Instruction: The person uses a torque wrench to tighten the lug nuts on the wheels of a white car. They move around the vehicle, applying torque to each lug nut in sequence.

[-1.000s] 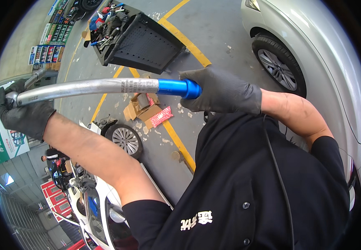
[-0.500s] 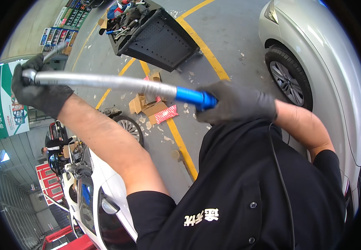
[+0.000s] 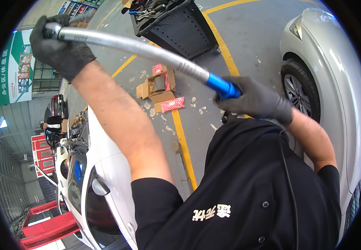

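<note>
tool: long silver bar point(image 3: 138, 48) w/ blue grip point(image 3: 222, 86), runs diag from upper left down to mid-right, held up in the air in front of you
left hand: your left hand point(image 3: 59, 46), black glove, fist closed tight around the bar's far end, arm stretched out
right hand: your right hand point(image 3: 257, 102), black glove, wrapped around the blue grip, closed on it, close to your chest
shirt: black, buttons + white print on front point(image 3: 263, 187)
cart: black tool cart point(image 3: 180, 25) w/ perforated side, top of view, tools heaped in it, well apart from the bar
floor: grey concrete point(image 3: 251, 37), yellow lines, torn cardboard box point(image 3: 157, 85) + red packet point(image 3: 173, 104) + paper scraps lying near one line
cars: silver car point(image 3: 334, 75) on your right, front wheel in view; white car point(image 3: 105, 175) lower left, mirror visible
bkgd: red lift frames point(image 3: 43, 225) bottom left, green wall sign point(image 3: 13, 66) far left, another person point(image 3: 53, 123) standing far off by a dark car
</note>
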Tool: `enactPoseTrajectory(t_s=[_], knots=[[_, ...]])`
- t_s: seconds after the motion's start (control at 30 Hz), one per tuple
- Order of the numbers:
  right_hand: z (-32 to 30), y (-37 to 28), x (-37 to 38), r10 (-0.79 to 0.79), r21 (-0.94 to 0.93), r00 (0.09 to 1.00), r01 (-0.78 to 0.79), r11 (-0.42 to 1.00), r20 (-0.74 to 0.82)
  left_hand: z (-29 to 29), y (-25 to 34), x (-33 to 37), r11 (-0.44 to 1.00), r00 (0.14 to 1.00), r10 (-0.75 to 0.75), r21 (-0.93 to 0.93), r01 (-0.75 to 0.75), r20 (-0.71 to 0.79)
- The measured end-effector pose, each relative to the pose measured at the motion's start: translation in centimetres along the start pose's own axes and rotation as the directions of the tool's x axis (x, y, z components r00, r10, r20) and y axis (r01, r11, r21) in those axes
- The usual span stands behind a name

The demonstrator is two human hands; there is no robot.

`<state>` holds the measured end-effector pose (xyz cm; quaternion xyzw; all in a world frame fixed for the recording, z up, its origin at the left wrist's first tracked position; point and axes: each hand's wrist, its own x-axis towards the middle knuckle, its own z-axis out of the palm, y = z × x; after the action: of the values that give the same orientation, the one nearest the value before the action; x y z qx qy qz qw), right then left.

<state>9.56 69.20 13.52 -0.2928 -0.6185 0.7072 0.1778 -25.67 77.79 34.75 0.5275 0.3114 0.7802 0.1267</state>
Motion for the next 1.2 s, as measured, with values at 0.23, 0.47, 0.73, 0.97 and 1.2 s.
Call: enactPoseTrajectory(t_s=[0.23, 0.47, 0.73, 0.97, 1.2], knots=[[-1.0, -0.2, -0.2, -0.11, -0.393, 0.978, 0.033, 0.919, -0.175, 2.5, 1.2, -4.9, 0.993, 0.992, 0.096, 0.077, -0.09, -0.083], [-1.3, -0.4, 0.6, -0.191, -0.356, 0.978, 0.149, 0.923, -0.085, 3.3, 1.0, -5.0, 0.999, 0.976, -0.05, 0.002, 0.052, -0.214], [-0.7, 0.7, 0.6, -0.161, -0.219, 0.972, 0.121, 0.968, -0.171, -3.2, -1.7, 0.1, 0.928, 0.969, -0.237, -0.313, 0.202, -0.076], [0.4, 2.1, 0.5, -0.164, -0.38, 0.947, 0.05, 0.924, -0.275, 0.2, 0.5, -5.6, 0.988, 0.987, -0.002, -0.15, -0.022, -0.158], [-1.8, -1.0, 0.4, 0.213, -0.066, 0.928, -0.203, 0.977, 0.305, -1.4, 0.5, -4.8, 0.933, 0.993, 0.115, -0.345, -0.099, 0.027]])
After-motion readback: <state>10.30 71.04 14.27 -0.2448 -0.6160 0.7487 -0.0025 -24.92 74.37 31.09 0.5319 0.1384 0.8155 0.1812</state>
